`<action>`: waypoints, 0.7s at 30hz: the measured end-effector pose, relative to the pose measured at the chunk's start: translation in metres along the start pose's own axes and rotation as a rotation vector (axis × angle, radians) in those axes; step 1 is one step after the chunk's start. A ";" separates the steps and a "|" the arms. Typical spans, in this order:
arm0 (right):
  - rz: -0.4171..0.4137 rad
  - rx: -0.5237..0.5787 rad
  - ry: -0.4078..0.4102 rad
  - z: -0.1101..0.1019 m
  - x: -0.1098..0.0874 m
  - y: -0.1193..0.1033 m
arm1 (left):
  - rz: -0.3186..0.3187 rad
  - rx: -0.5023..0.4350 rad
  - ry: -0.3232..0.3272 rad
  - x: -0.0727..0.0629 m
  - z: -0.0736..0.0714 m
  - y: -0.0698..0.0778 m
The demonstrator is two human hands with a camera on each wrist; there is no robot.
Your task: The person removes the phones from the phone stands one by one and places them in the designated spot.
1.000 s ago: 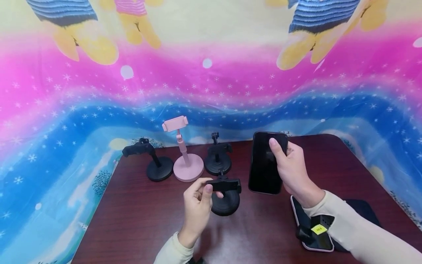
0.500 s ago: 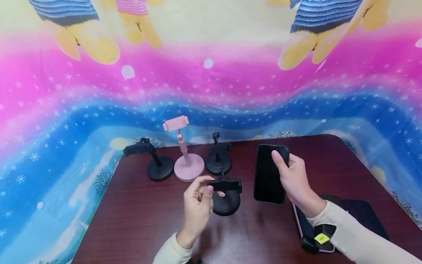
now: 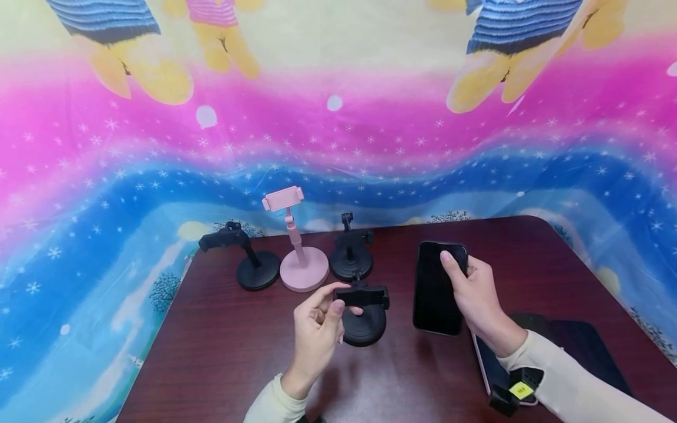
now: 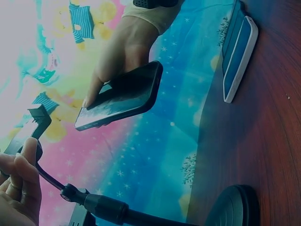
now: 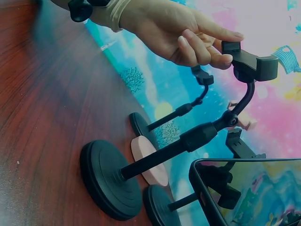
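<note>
My left hand (image 3: 316,335) pinches one end of the clamp of a black phone stand (image 3: 365,297), whose round base (image 5: 110,181) stands on the table. In the right wrist view the clamp's jaws are apart with nothing between them. To its right, my right hand (image 3: 483,302) grips a black smartphone (image 3: 435,299) by its right edge, thumb on the dark screen. The phone is held above the table, apart from the stand. In the left wrist view the phone (image 4: 127,99) tilts, its screen showing reflections.
Behind stand a black phone stand (image 3: 257,271), a pink phone stand (image 3: 304,270) and another black one (image 3: 350,262). Near my right forearm lie a pale-edged phone (image 3: 482,358) and a flat dark item (image 3: 589,352). A patterned cloth (image 3: 338,141) hangs behind the table (image 3: 222,352).
My right hand has lowered the smartphone and brought it nearer, shifting it slightly right. My left hand still pinches the stand's clamp in about the same place.
</note>
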State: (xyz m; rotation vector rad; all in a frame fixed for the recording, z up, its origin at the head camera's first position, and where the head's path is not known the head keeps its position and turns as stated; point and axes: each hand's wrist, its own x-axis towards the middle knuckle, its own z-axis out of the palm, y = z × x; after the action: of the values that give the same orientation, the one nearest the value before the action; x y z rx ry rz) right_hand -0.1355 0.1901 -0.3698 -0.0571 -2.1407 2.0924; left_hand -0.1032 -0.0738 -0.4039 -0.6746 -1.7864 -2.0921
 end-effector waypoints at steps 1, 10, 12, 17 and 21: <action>0.003 -0.004 0.002 0.000 0.000 0.000 | 0.001 -0.007 -0.001 0.000 0.000 0.000; 0.000 0.004 -0.011 -0.005 -0.003 0.004 | -0.008 -0.032 0.011 0.000 0.003 0.000; -0.004 0.015 -0.009 -0.006 -0.003 0.005 | -0.003 -0.046 0.012 0.000 0.004 0.000; -0.019 0.011 -0.006 -0.007 -0.004 0.006 | 0.007 -0.074 0.008 0.002 0.008 -0.001; -0.022 0.001 -0.001 -0.009 -0.005 0.007 | 0.010 -0.069 0.019 0.005 0.010 -0.001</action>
State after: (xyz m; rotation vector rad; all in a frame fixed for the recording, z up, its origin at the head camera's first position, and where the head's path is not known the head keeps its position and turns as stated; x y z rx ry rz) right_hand -0.1300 0.1984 -0.3766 -0.0316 -2.1307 2.0821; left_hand -0.1061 -0.0637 -0.4011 -0.6781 -1.7036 -2.1550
